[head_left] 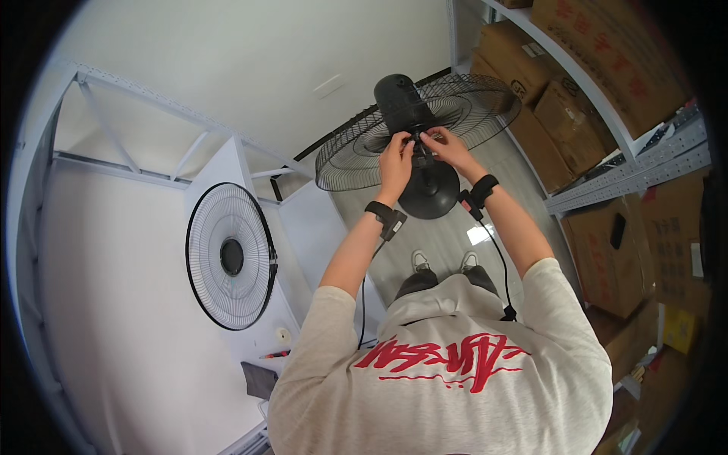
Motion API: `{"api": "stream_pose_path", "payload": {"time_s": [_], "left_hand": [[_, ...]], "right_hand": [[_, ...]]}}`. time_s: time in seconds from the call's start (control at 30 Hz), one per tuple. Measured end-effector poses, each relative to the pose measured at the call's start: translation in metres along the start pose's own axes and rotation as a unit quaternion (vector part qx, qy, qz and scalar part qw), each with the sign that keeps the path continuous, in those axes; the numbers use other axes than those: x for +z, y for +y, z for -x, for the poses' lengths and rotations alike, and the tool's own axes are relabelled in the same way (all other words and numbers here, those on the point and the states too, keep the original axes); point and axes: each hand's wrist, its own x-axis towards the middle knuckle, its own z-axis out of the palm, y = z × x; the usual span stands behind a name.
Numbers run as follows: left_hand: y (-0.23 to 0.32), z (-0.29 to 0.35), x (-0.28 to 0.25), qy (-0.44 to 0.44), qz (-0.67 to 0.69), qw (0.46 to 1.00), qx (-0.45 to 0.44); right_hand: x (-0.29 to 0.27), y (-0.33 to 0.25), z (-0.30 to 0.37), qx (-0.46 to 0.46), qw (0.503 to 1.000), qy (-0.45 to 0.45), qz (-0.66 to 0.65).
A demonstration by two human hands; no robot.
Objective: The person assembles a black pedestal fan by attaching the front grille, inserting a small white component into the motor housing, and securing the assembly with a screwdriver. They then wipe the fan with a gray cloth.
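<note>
A black pedestal fan stands on the floor in front of me, with its motor housing (400, 105) on top, a wide wire grille (345, 161) around it and a round base (429, 191) below. Both hands meet at the neck just under the motor housing. The fingertips of my left hand (395, 168) are pinched together at the neck's left side. From the other side my right hand (453, 152) reaches in, its thumb and fingers closed at the same spot. Whatever small part lies between the fingertips is hidden.
A separate round fan grille (208, 254) with a black centre lies on the white table (114, 303) at left. Near it are a dark grey pouch (259, 379) and a tape roll (283, 334). Shelves at right hold cardboard boxes (607, 254). Cabled black bands (387, 220) circle my wrists.
</note>
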Motion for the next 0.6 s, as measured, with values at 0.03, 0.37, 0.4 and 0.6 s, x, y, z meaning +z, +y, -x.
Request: {"api": "stream_pose_path", "payload": {"time_s": [0.03,0.37,0.4,0.6], "left_hand": [[0.003,0.001,0.007,0.014,-0.011,1.0,0.005],[0.007,-0.003,0.002,0.043,-0.041,0.998,0.018],[0.009,-0.002,-0.001,0.039,-0.02,0.999,0.015],[0.037,0.019,-0.067,-0.01,-0.109,0.957,0.268]], "right_hand": [[0.003,0.003,0.008,-0.018,0.999,0.019,-0.03],[0.053,0.005,-0.001,-0.038,0.97,0.164,-0.177],[0.055,0.002,0.0,-0.038,0.968,0.178,-0.171],[0.055,-0.001,0.005,-0.017,0.967,0.227,-0.115]]}}
